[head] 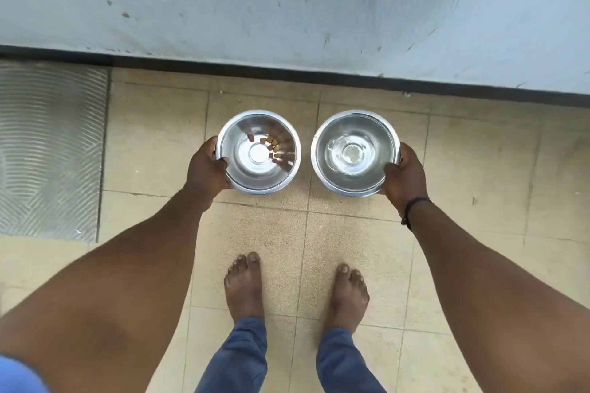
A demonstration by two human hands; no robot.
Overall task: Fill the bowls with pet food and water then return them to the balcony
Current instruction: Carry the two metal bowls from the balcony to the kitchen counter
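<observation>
Two shiny steel bowls sit side by side low over the tiled floor near a wall. The left bowl (259, 151) holds several brown pet food pieces (273, 143) along its right inner side. My left hand (207, 166) grips its left rim, thumb over the edge. The right bowl (355, 152) holds clear water (348, 151). My right hand (404, 175) grips its right rim, thumb inside the edge. Whether the bowls touch the floor cannot be told.
A pale blue-grey wall (287, 3) with a dark base strip runs across just beyond the bowls. A ridged grey mat (48, 150) lies at the left. My bare feet (244, 284) stand on beige tiles behind the bowls.
</observation>
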